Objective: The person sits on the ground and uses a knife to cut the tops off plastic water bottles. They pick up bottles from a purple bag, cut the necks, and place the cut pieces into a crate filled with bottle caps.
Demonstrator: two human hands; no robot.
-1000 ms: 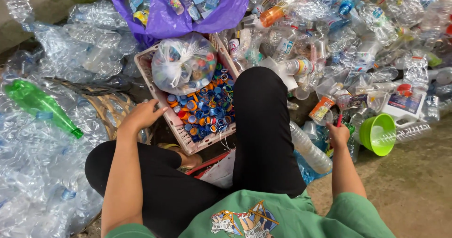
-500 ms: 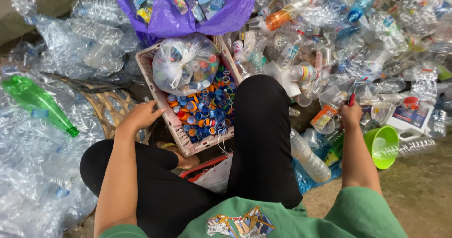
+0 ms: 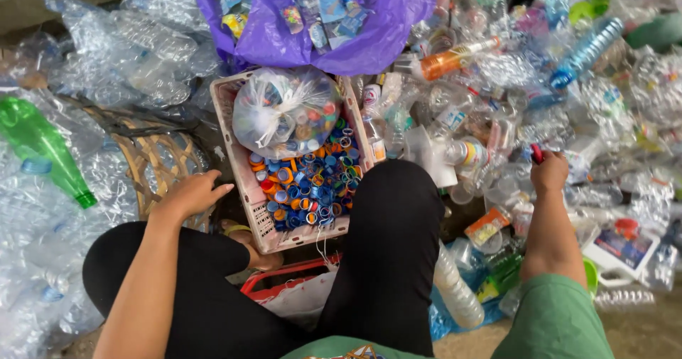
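We are sitting among a heap of crushed clear plastic bottles [image 3: 497,89], sorting, with a pinkish crate [image 3: 226,117] between our knees. The crate holds loose bottle caps [image 3: 312,188] in blue, orange and red, and a tied clear bag of caps [image 3: 284,110] rests on its far end.

Our right hand [image 3: 548,171] is out over the bottle pile, its fingers closed around a small red object [image 3: 537,153]; it looks like a cap or a small tool, but too little of it shows to tell. Our left hand [image 3: 190,194] rests palm down just left of the crate, over a woven basket [image 3: 153,160], fingers loosely together and holding nothing. A green bottle [image 3: 42,149] lies well to the left, apart from both hands.

By our reading, we are at the picking stage, working on the bottles at the right. The next move calls for the right hand to travel to the crate, across the raised right knee, and a steady wrist.
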